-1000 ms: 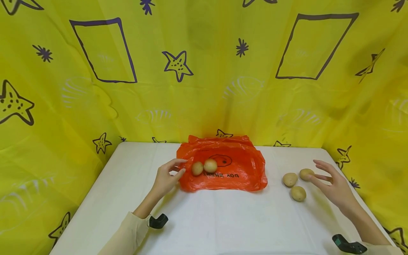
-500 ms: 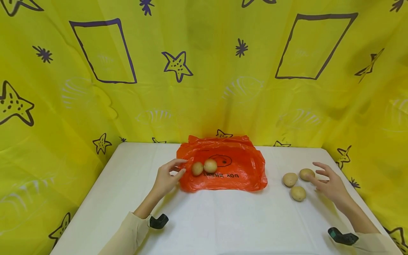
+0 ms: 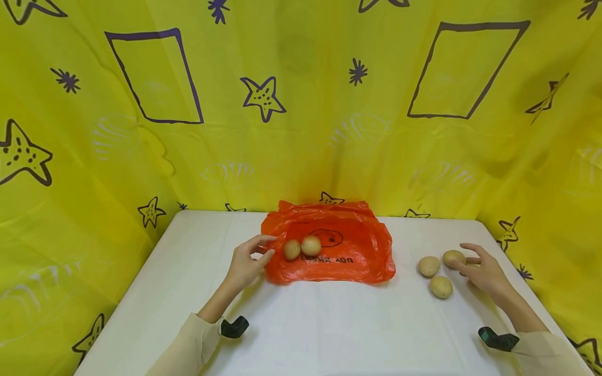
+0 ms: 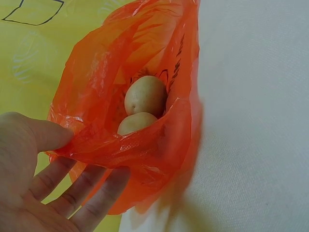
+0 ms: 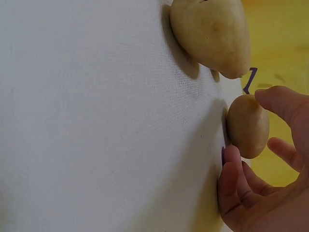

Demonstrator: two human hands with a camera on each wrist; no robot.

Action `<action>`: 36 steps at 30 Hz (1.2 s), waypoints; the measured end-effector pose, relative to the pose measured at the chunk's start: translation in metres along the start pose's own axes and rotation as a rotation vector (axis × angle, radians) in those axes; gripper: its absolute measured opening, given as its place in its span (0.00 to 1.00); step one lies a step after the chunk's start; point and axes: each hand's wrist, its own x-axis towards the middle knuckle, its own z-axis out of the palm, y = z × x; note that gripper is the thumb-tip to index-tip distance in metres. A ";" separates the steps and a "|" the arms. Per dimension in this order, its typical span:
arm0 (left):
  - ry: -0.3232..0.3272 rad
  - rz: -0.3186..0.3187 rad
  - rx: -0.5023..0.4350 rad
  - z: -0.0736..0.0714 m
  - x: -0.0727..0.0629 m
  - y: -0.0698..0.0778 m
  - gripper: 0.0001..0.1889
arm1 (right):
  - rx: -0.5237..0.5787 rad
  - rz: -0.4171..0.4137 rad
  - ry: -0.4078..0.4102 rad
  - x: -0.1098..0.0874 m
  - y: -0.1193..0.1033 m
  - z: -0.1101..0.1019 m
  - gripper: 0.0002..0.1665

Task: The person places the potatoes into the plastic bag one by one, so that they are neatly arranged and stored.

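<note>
A red plastic bag lies with its mouth spread, two potatoes inside. At its left edge my left hand holds the rim; in the left wrist view the thumb is on the inner side and the fingers are behind the film. On the right, three potatoes rest on the cloth: a left one, a front one and a far one. My right hand is at the far potato, its thumb touching it and its fingers spread loosely around the near side, not closed on it.
A white cloth covers the table. Yellow patterned curtains stand behind it and along both sides. The bag's back edge lies close to the rear curtain.
My right hand has moved left and down to the far potato, its fingers drawing nearer to it. The left hand, bag and potatoes have stayed in place.
</note>
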 end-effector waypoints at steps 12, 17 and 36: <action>0.033 -0.031 0.014 0.004 -0.001 0.005 0.14 | -0.035 0.024 0.013 0.005 0.001 0.003 0.47; 0.032 -0.020 0.017 0.004 0.000 0.005 0.14 | -0.059 0.034 0.008 0.006 0.001 0.003 0.47; 0.007 -0.022 -0.012 0.002 -0.001 0.000 0.14 | -0.075 0.019 0.065 0.004 0.002 0.006 0.47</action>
